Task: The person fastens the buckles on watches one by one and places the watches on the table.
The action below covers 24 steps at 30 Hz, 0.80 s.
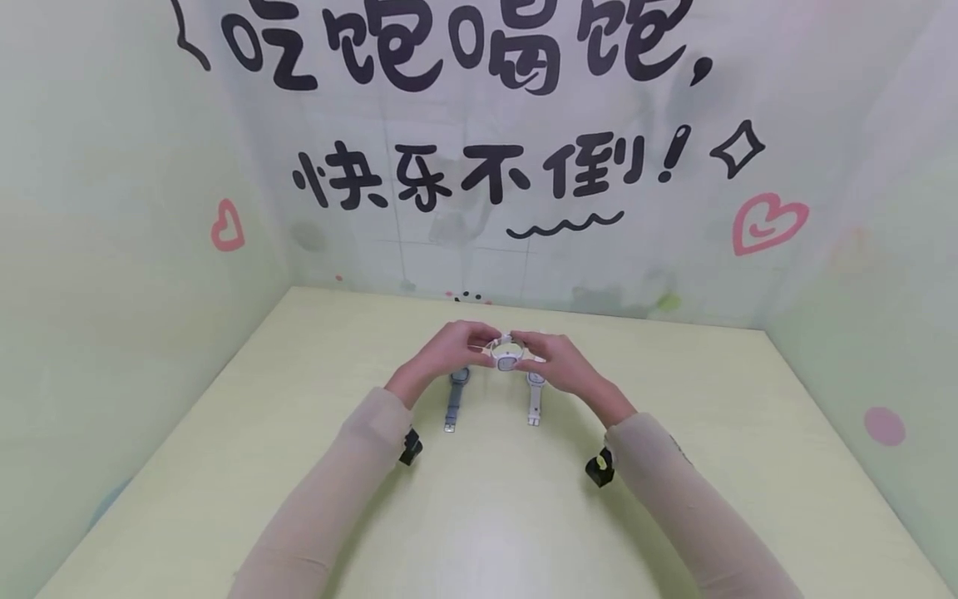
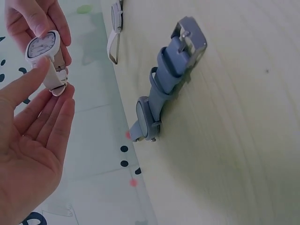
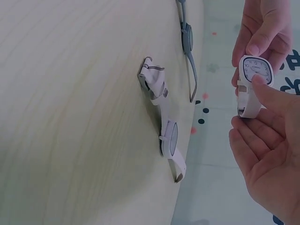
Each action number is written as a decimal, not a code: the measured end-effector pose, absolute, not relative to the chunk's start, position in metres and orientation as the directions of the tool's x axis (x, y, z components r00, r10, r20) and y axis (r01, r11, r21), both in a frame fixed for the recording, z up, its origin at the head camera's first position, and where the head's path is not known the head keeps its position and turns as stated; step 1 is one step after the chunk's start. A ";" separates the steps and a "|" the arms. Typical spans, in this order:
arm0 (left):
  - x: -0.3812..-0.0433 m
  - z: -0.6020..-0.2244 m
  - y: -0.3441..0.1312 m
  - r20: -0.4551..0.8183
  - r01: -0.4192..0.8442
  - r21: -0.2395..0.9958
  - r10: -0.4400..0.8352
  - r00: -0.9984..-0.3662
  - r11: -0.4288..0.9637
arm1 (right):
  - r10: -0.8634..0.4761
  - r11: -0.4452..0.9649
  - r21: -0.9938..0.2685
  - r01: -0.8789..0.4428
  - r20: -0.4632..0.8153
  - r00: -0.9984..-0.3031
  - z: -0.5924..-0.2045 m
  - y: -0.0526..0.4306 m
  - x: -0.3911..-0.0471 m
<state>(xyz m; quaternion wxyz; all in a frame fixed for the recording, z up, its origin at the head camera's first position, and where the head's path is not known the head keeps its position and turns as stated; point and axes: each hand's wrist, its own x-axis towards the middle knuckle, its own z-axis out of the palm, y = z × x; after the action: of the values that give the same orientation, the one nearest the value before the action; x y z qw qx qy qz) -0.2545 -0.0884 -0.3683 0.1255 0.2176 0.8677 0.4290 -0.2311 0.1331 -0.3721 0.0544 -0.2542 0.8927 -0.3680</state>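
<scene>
A white wristwatch (image 1: 506, 363), its strap bent into a loop, is held up over the table between both hands. My left hand (image 1: 456, 345) pinches one side, thumb at the case and fingertips under the strap. From the other side my right hand (image 1: 557, 358) grips it, its thumb over the edge of the dial (image 3: 255, 69) in the right wrist view. Below the left hand lies a blue-grey wristwatch (image 2: 147, 117), strap stretched out with its buckle towards me. A second white wristwatch (image 3: 169, 138) lies beneath the right hand, partly covered by it in the head view.
The pale yellow table (image 1: 479, 499) ends at a white back wall (image 1: 449, 258) with large black lettering. Light green side walls (image 1: 112, 249) stand left and right. A black wrist camera (image 1: 411, 448) sits under the left sleeve, another camera (image 1: 599, 468) under the right.
</scene>
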 end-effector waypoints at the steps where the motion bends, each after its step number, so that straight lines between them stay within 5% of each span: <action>1: -0.255 -0.368 -0.088 -0.038 0.267 0.796 0.485 -0.874 0.544 | -0.492 0.607 -0.682 -0.409 0.082 -0.867 -0.372 0.133 -0.232; 24: -0.256 -0.386 -0.080 -0.096 0.299 0.676 0.483 -0.871 0.673 | -0.477 0.692 -0.614 -0.380 0.005 -0.879 -0.391 0.129 -0.236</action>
<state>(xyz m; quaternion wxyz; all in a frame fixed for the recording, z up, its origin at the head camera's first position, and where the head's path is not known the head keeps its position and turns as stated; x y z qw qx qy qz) -0.2559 -0.0796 -0.3858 0.1344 0.2160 0.9047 0.3417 -0.2358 0.1288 -0.3910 0.0776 -0.2337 0.9166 -0.3149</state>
